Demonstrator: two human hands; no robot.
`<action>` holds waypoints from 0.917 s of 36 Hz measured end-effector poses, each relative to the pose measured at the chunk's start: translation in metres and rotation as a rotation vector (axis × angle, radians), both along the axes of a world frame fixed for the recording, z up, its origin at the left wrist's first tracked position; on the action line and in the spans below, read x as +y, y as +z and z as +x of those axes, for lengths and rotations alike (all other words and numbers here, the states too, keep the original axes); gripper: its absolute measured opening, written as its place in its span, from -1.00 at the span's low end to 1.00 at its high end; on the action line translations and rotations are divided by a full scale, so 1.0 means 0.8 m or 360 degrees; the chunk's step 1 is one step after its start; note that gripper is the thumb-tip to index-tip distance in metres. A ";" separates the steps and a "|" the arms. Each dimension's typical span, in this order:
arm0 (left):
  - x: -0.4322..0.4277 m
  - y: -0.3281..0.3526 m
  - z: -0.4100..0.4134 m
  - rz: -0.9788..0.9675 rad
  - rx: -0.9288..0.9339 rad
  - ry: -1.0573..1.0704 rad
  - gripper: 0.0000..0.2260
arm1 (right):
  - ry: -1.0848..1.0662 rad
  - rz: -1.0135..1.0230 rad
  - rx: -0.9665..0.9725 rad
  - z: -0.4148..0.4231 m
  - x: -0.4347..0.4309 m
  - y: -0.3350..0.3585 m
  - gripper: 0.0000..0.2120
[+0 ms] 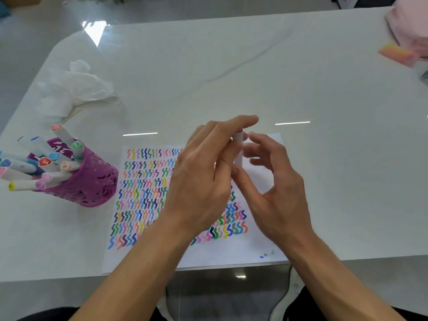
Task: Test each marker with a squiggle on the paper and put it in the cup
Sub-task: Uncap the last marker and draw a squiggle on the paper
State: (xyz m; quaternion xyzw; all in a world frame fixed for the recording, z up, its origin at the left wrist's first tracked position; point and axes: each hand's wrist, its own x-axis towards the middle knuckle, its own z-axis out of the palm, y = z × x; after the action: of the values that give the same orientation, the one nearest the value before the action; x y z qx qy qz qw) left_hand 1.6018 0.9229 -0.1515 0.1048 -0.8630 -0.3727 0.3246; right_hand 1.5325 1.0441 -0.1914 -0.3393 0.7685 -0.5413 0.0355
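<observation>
A white sheet of paper point(259, 249) lies in front of me, covered with rows of coloured squiggles. Above its middle, my left hand point(203, 179) grips a white marker point(238, 149) held roughly upright. My right hand point(275, 188) is beside it with fingers spread, its thumb touching the marker's lower part; whether it grips is unclear. The marker's tip and colour are hidden. A purple perforated cup point(92, 179) stands at the left, tilted in view, holding several white markers with coloured caps point(46, 165).
A crumpled white tissue point(76, 89) lies at the back left. A pink object point(410, 31) and an orange-pink block point(396, 53) sit at the far right corner. The table's front edge point(69, 278) runs just below the paper.
</observation>
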 end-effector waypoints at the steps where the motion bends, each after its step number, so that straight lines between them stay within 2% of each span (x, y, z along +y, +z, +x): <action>1: 0.002 0.001 0.001 0.0067 0.0004 -0.0011 -0.71 | -0.0003 0.0016 0.0031 0.000 0.001 0.002 -0.50; 5: 0.006 0.000 0.006 0.0278 -0.0025 0.0000 -0.80 | -0.0062 0.0090 0.0138 -0.006 0.008 0.011 -0.59; 8: 0.005 -0.004 0.010 0.0313 -0.0113 0.0064 -0.86 | -0.0093 0.0199 0.0228 -0.016 0.013 0.016 -0.64; 10: 0.003 -0.009 0.013 0.0233 -0.0230 0.0105 -0.90 | -0.0028 0.0325 0.0325 -0.024 0.018 0.017 -0.68; 14: 0.000 -0.017 0.016 -0.0132 -0.0518 0.0110 -0.89 | 0.0083 0.0554 0.0488 -0.033 0.026 0.011 -0.69; 20: 0.000 -0.022 0.017 -0.0332 -0.0740 -0.0056 -0.77 | 0.0128 0.0748 0.0611 -0.036 0.031 0.002 -0.65; 25: 0.002 -0.027 0.013 -0.0251 -0.0725 -0.0046 -0.82 | 0.0225 0.0876 0.0549 -0.041 0.037 0.003 -0.57; 33: 0.003 -0.033 0.011 -0.0121 -0.0693 -0.0086 -0.85 | 0.0241 0.0936 0.0534 -0.041 0.041 0.010 -0.57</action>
State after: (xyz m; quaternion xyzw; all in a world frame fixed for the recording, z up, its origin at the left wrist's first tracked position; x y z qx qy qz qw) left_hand 1.6110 0.9253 -0.1776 0.1473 -0.9287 -0.3168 0.1243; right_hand 1.4993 1.0772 -0.1835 -0.4549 0.8594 -0.2290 0.0450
